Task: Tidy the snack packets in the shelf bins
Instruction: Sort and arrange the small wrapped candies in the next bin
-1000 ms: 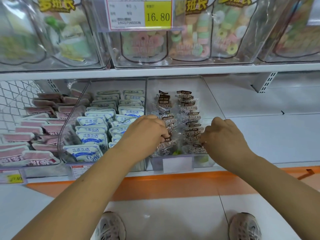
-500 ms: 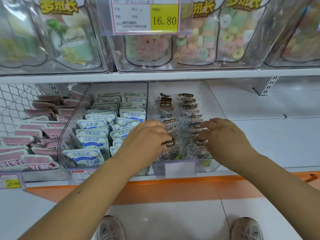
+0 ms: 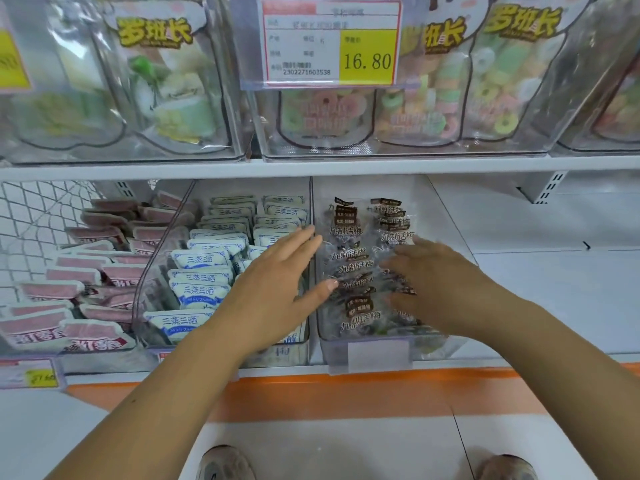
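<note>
Clear packets with brown labels lie in two rows inside a transparent bin on the lower shelf. My left hand is spread flat with straight fingers at the bin's left wall, its thumb touching the packets. Over the right row hovers my right hand, slightly blurred, with its fingers extended and resting on the packets. Neither hand grips a packet. The front packets of the right row are hidden under my right hand.
Blue-and-white packets fill the bin to the left, and pink packets lie beyond it by a wire mesh. Bare white shelf extends right. Candy bags and a price tag sit above. An orange ledge runs below.
Both hands were curled on the front brown-label packets; now their fingers have straightened and spread, the left hand shifting up along the bin's left wall. The camera has come closer.
</note>
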### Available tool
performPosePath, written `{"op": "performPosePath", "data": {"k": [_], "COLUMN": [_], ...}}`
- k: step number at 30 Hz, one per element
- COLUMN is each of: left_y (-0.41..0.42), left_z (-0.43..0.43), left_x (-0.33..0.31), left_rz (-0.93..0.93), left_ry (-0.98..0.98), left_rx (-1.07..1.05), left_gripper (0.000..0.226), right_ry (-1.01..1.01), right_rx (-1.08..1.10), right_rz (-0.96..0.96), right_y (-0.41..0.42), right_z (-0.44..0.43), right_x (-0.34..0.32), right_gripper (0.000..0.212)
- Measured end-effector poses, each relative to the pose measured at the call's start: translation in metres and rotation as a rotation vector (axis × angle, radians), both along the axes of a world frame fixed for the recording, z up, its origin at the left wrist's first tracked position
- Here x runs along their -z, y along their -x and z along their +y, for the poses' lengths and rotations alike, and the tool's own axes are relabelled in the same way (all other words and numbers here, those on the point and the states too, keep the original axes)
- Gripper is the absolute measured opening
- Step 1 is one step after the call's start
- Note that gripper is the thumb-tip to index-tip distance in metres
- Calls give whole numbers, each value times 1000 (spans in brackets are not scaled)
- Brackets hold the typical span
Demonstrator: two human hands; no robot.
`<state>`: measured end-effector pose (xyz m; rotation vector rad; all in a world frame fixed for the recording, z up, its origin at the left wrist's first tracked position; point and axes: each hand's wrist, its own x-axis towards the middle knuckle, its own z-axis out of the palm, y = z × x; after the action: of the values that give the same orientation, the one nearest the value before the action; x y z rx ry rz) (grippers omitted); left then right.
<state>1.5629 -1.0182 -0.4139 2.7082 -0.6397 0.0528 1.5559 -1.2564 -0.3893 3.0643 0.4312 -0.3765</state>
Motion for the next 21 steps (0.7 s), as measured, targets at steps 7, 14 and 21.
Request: {"op": "performPosePath", "data": {"k": [7, 14, 21], "left_y": [0, -1, -1], "left_z": [2, 3, 2], "left_x": [1, 2, 1], "left_rz": [21, 32, 32], "left_ry": [21, 26, 34], "left_rx": [2, -4, 4], "left_gripper": [72, 72, 70], "right_ry": [17, -63, 17], "right_rx": [-110, -69, 54], "right_rz": [-118, -22, -57], "right_y": [-25, -50, -84], "right_z": [44, 50, 47], "right_x": [38, 29, 46], "right_gripper": [92, 58, 65]}}
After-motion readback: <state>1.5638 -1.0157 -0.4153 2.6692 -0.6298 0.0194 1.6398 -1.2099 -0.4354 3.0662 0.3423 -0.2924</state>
